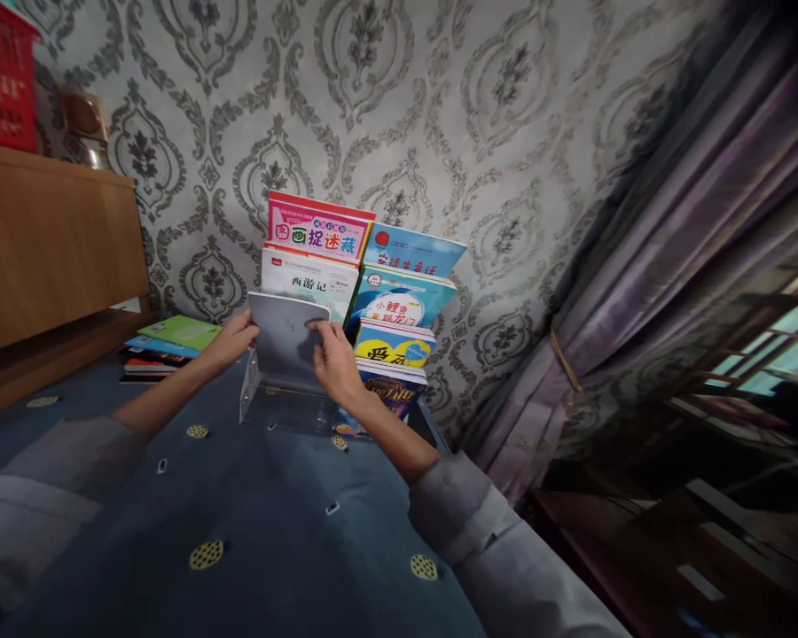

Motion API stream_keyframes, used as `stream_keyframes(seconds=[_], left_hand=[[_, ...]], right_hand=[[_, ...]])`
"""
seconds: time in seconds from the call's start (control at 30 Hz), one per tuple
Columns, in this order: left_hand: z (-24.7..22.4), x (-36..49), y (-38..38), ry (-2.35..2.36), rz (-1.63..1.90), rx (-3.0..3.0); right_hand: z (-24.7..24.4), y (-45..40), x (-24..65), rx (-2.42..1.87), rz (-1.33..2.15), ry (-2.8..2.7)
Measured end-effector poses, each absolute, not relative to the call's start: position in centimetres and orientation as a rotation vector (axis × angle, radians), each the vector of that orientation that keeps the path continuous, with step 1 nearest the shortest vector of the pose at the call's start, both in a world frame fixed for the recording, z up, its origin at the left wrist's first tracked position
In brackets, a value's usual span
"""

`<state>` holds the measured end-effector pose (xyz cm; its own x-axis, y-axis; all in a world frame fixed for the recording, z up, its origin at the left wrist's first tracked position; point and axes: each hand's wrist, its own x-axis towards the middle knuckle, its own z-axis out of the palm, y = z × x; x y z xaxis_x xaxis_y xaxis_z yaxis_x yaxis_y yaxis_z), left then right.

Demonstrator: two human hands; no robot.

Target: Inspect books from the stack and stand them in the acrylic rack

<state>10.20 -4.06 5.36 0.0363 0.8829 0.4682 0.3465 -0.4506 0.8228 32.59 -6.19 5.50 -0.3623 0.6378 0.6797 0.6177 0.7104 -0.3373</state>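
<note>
A grey-covered book (285,341) stands upright between my hands at the left column of a clear tiered book rack (285,409). My left hand (238,337) pinches its left edge. With thumb and fingers, my right hand (336,359) grips its right edge. Behind it rise a white book (309,279) and a pink-and-red book (319,229). The right column holds a light-blue book (416,251), a teal book (405,297), a yellow-and-blue book (392,346) and a dark purple book (399,390), partly hidden by my right wrist.
A stack of books with a green one (183,330) on top lies to the left. Beyond it is a wooden cabinet (53,230) bearing a red basket (3,80). Patterned wall (505,115) backs the rack; a purple curtain (612,230) hangs at right. Blue cloth (293,549) covers the surface.
</note>
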Motion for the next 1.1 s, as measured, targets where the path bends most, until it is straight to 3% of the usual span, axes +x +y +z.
stream_keyframes(seconds=[1.1], left_hand=[[4.3, 8.0, -1.1, 1.434, 1.503, 1.916]], right_hand=[[2.4, -6.0, 30.8, -1.3, 0.125, -2.015]])
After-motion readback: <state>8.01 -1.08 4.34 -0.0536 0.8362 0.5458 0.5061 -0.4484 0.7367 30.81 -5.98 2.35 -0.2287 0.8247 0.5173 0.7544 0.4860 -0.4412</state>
